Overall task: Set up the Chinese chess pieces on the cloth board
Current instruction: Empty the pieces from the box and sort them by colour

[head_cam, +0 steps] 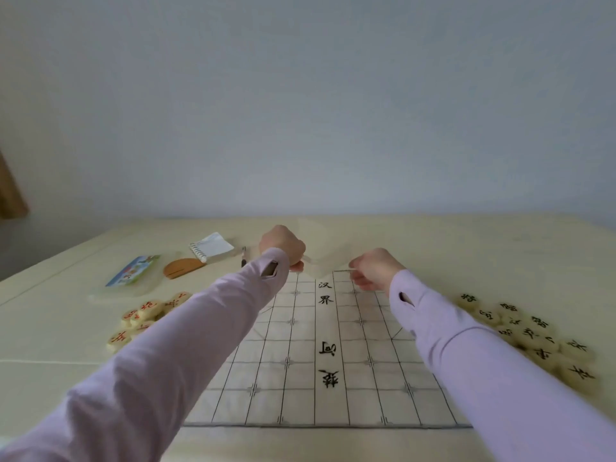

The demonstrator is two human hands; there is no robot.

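The cloth board point(300, 371) lies spread on the table in front of me, its grid and black characters showing. Its far edge is lifted and folded up between my hands. My left hand point(282, 243) grips the far left part of that edge. My right hand point(373, 268) pinches the far right part. A pile of red-lettered chess pieces point(146, 316) sits left of the board, partly behind my left sleeve. A pile of black-lettered pieces point(530, 335) sits to the right of the board.
On the pale table point(466, 248) at the back left lie a spiral notepad point(213, 246), a brown round object point(181, 267), a clear bag with a colourful card point(133, 271) and a dark pen point(243, 258). A plain wall rises behind the table.
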